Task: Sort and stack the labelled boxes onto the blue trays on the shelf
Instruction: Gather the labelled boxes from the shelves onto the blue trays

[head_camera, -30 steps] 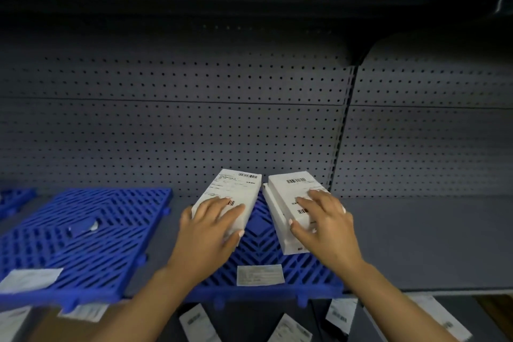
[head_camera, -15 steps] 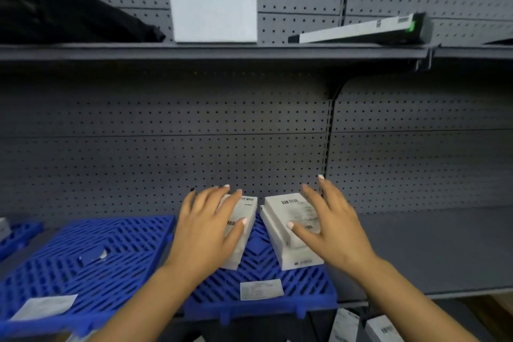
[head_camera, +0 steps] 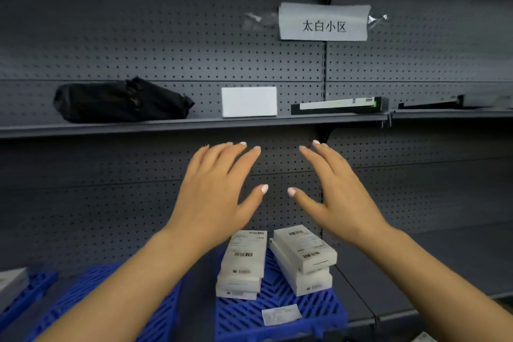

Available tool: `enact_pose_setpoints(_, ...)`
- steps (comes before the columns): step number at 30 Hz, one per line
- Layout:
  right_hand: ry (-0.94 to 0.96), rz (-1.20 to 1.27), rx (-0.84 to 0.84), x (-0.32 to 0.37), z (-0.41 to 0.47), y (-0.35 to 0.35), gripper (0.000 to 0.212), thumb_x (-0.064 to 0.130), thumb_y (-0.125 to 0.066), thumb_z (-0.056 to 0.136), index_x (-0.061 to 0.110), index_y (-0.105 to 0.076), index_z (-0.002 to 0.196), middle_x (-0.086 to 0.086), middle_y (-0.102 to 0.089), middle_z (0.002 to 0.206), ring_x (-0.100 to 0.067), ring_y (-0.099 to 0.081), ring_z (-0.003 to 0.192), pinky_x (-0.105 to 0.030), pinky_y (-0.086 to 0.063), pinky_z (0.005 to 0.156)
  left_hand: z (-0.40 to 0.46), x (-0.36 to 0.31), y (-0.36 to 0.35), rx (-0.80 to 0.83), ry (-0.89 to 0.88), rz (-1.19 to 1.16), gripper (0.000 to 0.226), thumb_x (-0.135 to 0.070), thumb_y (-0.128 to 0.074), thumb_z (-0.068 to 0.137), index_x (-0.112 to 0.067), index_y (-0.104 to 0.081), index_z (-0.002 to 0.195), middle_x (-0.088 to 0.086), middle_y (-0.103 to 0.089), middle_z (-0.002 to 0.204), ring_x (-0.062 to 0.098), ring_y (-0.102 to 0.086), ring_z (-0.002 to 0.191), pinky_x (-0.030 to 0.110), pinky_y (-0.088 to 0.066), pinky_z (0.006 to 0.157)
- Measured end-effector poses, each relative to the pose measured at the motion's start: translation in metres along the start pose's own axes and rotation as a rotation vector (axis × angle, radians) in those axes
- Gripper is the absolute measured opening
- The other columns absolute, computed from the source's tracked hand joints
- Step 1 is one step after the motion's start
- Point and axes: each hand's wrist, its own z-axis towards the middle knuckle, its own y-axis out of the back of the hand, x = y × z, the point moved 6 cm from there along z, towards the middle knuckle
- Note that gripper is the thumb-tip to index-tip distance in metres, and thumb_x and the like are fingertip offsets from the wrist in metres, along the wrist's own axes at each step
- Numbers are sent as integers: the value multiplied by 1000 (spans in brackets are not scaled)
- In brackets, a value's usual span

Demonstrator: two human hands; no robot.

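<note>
We face a dark grey perforated back panel split by a vertical upright; a paper sign w/ printed characters is taped across the upright, near the top. Below it runs a grey upper shelf; on it, L to R, sit a black bag, a plain white box standing vs. the panel, and a flat black tray-like item w/ a pale strip; light is dim and even.
</note>
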Motion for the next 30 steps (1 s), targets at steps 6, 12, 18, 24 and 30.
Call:
enact_pose_setpoints(6,53,-28,-23,23,35,29,71,51,-50,90,25,-19,150,2,-15,156,-12,-10,143,-24,-11,112,18,19,28,-18,29,78,64,-56,-40,85,-17,-48,135,2,-54,131,23,-48,122,44,-35,105)
enact_pose_setpoints(12,129,-83,-19,23,79,42,73,50,-48,92,22,-13,150,-2,-24,153,-16,-17,141,-28,-19,113,49,35,31,-19,62,159,70,-60,-36,84,-18,-44,139,5,-52,134,26,-49,121,44,-38,104)
enact_pose_setpoints(18,146,-84,15,7,117,38,78,53,-48,91,25,-5,151,-2,-29,151,-19,-26,137,-29,-25,109,83,50,19,8,129,162,76,-61,-46,87,-25,-22,149,3,-41,144,23,-38,131,41,-30,108)
enact_pose_setpoints(24,137,-55,111,-3,145,17,81,54,-46,91,27,1,151,-4,-54,116,-23,-47,109,-29,-38,78,102,65,-2,97,202,179,78,-70,-31,87,-40,4,149,-7,-41,141,19,-38,127,37,-31,105)
enact_pose_setpoints(30,139,119,191,0,156,2,76,52,-47,91,33,0,148,-1,-55,102,-17,-48,90,-30,-43,67,114,70,-10,107,278,27,80,-72,-41,82,-40,-9,148,-12,-57,122,14,-51,109,32,-39,94)
